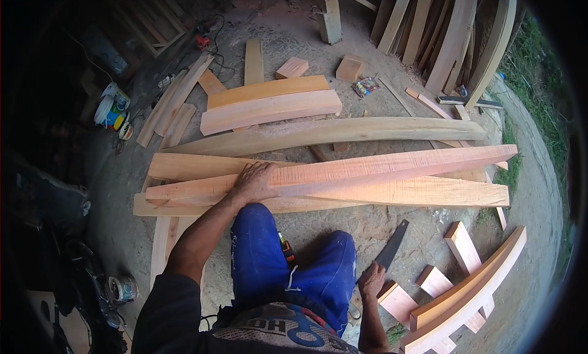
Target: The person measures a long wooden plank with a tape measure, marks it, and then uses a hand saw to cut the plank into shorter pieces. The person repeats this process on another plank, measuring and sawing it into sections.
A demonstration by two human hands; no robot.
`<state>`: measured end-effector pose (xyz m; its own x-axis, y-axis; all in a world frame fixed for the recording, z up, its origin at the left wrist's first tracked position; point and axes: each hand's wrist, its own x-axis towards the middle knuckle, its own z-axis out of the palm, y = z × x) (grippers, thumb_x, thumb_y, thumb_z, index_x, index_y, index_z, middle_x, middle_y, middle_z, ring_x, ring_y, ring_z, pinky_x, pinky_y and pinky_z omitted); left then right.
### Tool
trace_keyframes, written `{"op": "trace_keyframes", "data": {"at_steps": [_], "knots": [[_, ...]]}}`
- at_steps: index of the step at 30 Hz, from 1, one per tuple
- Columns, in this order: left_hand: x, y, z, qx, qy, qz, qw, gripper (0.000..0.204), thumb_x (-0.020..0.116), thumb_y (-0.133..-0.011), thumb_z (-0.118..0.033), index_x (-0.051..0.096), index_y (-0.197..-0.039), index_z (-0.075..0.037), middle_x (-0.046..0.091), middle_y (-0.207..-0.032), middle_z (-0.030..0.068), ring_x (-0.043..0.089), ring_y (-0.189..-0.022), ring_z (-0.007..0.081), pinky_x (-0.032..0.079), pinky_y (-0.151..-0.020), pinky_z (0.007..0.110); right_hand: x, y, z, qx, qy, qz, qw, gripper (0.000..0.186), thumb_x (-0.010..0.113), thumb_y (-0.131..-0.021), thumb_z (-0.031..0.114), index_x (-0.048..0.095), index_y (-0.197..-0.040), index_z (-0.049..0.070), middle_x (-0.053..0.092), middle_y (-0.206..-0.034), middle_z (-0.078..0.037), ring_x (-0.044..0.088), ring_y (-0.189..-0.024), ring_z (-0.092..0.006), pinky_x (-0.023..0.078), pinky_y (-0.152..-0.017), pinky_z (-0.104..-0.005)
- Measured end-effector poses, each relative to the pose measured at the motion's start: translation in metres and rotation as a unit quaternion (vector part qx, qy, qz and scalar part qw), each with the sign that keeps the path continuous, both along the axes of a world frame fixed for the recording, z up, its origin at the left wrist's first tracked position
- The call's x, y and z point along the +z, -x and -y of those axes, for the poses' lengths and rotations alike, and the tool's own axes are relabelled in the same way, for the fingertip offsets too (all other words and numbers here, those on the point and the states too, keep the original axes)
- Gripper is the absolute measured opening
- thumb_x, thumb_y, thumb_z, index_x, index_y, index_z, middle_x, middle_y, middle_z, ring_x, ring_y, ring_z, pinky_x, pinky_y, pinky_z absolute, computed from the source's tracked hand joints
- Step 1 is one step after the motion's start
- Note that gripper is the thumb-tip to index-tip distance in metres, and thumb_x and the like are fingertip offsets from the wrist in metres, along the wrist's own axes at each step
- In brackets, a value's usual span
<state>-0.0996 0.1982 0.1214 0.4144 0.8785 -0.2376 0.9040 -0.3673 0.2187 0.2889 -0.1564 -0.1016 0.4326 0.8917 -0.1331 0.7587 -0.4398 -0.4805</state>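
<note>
My left hand [256, 181] lies across a long pinkish wooden beam [367, 167], its fingers bent over the far edge. That beam rests on top of other timber, including a pale lower beam [441, 190] and a board [190, 166] behind it. My left knee is up against the stack's near side. Down at the right, my right hand [371, 282] is closed around the handle of a handsaw [392, 247]. The saw's dark blade points away from me, low over the ground and apart from the beams. Most of its handle is hidden by my fingers.
A curved plank [343, 131] and two shorter boards [269, 109] lie beyond the stack. At the lower right is a curved wooden assembly [471, 293] with several blocks. A tape measure [286, 247] is between my legs. Planks [453, 41] lean at the far right.
</note>
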Motion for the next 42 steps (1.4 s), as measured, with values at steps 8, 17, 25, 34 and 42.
{"op": "trace_keyframes", "data": {"at_steps": [8,17,25,34,42], "knots": [[-0.016,-0.075,0.003,-0.027,-0.043,0.025,0.998,0.1,0.078,-0.083,-0.065,0.047,-0.153,-0.002,0.056,-0.15,0.0207,0.048,-0.143,0.0375,0.034,-0.119,0.053,-0.123,0.069,0.194,0.107,0.197,0.086,0.971,0.066,0.056,-0.1,0.039,0.041,-0.164,0.029,0.057,-0.135,-0.018,0.059,-0.124,-0.0383,0.05,-0.102,-0.0523],[-0.008,-0.125,-0.017,0.032,-0.026,0.055,0.998,0.089,0.063,-0.089,-0.077,0.063,-0.132,0.001,0.068,-0.132,0.0233,0.06,-0.132,0.0354,0.039,-0.112,0.055,-0.072,0.052,0.196,0.163,0.234,0.02,0.958,0.078,0.065,-0.093,0.041,0.04,-0.164,0.022,0.065,-0.124,-0.016,0.067,-0.117,-0.0363,0.055,-0.094,-0.0522],[0.002,-0.111,-0.019,0.019,-0.011,0.03,0.999,0.104,0.082,-0.078,-0.063,0.048,-0.15,0.004,0.05,-0.158,0.0246,0.043,-0.151,0.0363,0.035,-0.123,0.053,0.09,0.058,0.126,-0.001,-0.079,0.028,0.996,0.08,0.066,-0.099,0.028,0.03,-0.166,0.003,0.065,-0.136,-0.028,0.069,-0.114,-0.0486,0.059,-0.093,-0.0518],[0.033,0.033,-0.019,0.02,-0.011,-0.014,1.0,0.097,0.087,-0.072,-0.06,0.057,-0.139,0.003,0.061,-0.145,0.0274,0.058,-0.137,0.0425,0.046,-0.116,0.051,0.094,0.087,0.107,-0.113,-0.133,-0.018,0.985,0.078,0.066,-0.098,0.018,0.03,-0.166,0.003,0.062,-0.141,-0.033,0.072,-0.108,-0.0495,0.059,-0.088,-0.0495],[0.007,0.034,0.029,0.03,-0.067,-0.013,0.997,0.095,0.085,-0.074,-0.066,0.06,-0.137,0.001,0.068,-0.133,0.0228,0.062,-0.128,0.0392,0.047,-0.111,0.049,0.108,0.071,0.091,-0.076,-0.015,-0.08,0.994,0.072,0.061,-0.101,0.024,0.034,-0.163,0.0,0.05,-0.153,-0.036,0.051,-0.142,-0.0507,0.05,-0.112,-0.0511]]}}
